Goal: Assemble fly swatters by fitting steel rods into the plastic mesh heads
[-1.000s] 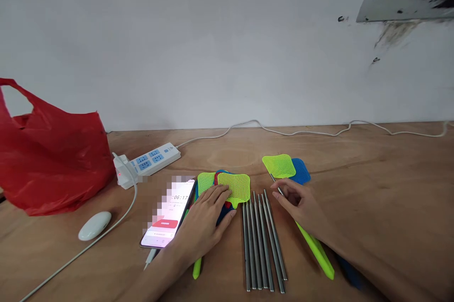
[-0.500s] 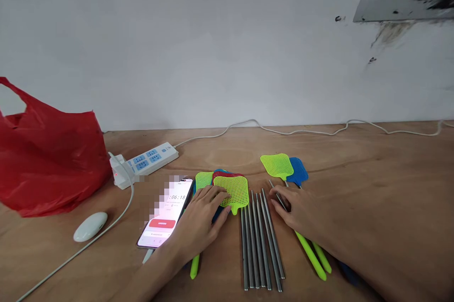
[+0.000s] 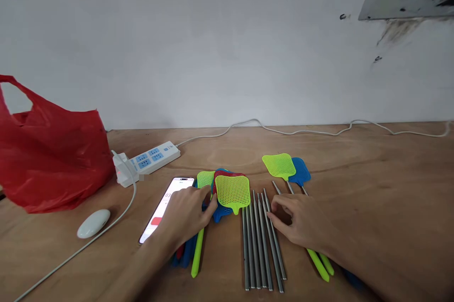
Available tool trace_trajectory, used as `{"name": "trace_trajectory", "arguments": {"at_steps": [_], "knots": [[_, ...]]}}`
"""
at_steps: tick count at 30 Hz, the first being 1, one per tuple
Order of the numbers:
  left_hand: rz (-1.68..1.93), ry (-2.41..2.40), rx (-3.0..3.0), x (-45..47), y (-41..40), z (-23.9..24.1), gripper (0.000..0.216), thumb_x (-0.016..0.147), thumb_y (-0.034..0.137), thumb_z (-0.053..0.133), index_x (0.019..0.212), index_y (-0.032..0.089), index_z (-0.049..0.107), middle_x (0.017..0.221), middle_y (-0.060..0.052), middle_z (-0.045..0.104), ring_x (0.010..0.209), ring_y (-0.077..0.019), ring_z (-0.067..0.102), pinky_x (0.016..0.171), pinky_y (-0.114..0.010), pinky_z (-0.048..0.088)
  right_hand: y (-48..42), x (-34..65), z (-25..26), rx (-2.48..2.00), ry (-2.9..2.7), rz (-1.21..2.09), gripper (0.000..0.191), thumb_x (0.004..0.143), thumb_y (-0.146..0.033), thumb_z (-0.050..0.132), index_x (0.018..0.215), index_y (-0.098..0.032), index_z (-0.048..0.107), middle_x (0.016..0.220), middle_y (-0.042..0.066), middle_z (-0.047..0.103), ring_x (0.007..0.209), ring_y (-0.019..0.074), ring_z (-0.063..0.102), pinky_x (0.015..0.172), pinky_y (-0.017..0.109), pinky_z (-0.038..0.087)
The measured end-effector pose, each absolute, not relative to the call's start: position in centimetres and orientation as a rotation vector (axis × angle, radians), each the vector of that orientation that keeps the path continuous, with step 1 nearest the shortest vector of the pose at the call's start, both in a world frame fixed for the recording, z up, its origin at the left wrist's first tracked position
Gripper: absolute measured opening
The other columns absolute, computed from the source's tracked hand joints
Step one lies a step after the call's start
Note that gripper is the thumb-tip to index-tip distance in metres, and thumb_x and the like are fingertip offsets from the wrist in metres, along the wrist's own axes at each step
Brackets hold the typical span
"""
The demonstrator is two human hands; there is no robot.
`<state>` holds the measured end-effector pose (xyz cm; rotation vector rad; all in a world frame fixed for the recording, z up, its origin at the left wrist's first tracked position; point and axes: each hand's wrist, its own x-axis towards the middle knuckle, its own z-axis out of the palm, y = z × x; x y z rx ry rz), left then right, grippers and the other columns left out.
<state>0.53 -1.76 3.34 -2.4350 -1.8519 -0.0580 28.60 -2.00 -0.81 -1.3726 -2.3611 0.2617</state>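
My left hand (image 3: pixel 184 214) lies over the left edge of a pile of fly-swatter heads, its curled fingers closed on the blue and red heads under the top lime-green head (image 3: pixel 233 191). It partly covers a lit phone (image 3: pixel 166 198). A lime-green handle (image 3: pixel 196 257) and blue ones stick out below the hand. My right hand (image 3: pixel 301 224) rests beside a row of several metal rods (image 3: pixel 260 250), its fingertips pinched on the rightmost rod. Under its wrist lie two assembled swatters, one with a green head (image 3: pixel 279 166) and one with a blue head (image 3: pixel 301 171).
A red plastic bag (image 3: pixel 49 155) stands at the left of the wooden table (image 3: pixel 372 184). A white power strip (image 3: pixel 151 158), a white mouse (image 3: pixel 94 223) and a white cable (image 3: pixel 283 129) along the wall lie behind and to the left.
My left hand has slid left off the top green head to the pile's edge and curled, covering more of the phone. My right hand has shifted slightly toward the rods.
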Motion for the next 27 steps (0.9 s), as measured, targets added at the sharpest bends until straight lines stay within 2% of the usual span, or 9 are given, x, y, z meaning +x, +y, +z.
{"name": "trace_trajectory", "arguments": {"at_steps": [5, 11, 16, 27], "knots": [[0.03, -1.73, -2.539, 0.1, -1.8, 3.4, 0.034, 0.095, 0.035, 0.039, 0.074, 0.02, 0.062, 0.066, -0.007, 0.065, 0.064, -0.0257, 0.064, 0.056, -0.031, 0.035, -2.2, 28.4, -0.7, -1.428, -2.36, 0.277, 0.016, 0.085, -0.031, 0.06, 0.072, -0.023, 0.054, 0.061, -0.002, 0.062, 0.059, 0.0176, 0.058, 0.057, 0.028, 0.029], [0.047, -1.689, -2.657, -0.9, -2.1, 3.9, 0.011, 0.077, 0.027, 0.052, 0.078, 0.022, 0.061, 0.069, -0.005, 0.065, 0.068, -0.0282, 0.064, 0.059, -0.033, 0.038, -2.3, 28.2, -0.7, -1.433, -2.36, 0.275, 0.015, 0.084, -0.029, 0.06, 0.072, -0.023, 0.053, 0.061, -0.002, 0.063, 0.06, 0.0179, 0.059, 0.056, 0.029, 0.028], [0.094, -1.736, -2.706, -1.1, -2.3, 4.4, 0.017, 0.072, 0.03, 0.055, 0.086, 0.023, 0.063, 0.073, -0.006, 0.066, 0.071, -0.0301, 0.064, 0.061, -0.035, 0.041, -2.3, 28.2, -0.7, -1.433, -2.369, 0.278, 0.016, 0.084, -0.028, 0.06, 0.071, -0.023, 0.052, 0.058, -0.003, 0.061, 0.055, 0.0162, 0.055, 0.054, 0.029, 0.026], [0.129, -1.73, -2.749, -1.4, -2.4, 4.2, 0.011, 0.071, 0.031, 0.058, 0.079, 0.024, 0.061, 0.075, -0.005, 0.067, 0.073, -0.0286, 0.064, 0.062, -0.035, 0.041, -2.2, 28.2, -0.8, -1.465, -2.386, 0.251, 0.016, 0.085, -0.028, 0.058, 0.071, -0.023, 0.052, 0.06, -0.002, 0.06, 0.058, 0.0167, 0.055, 0.057, 0.028, 0.026]]}}
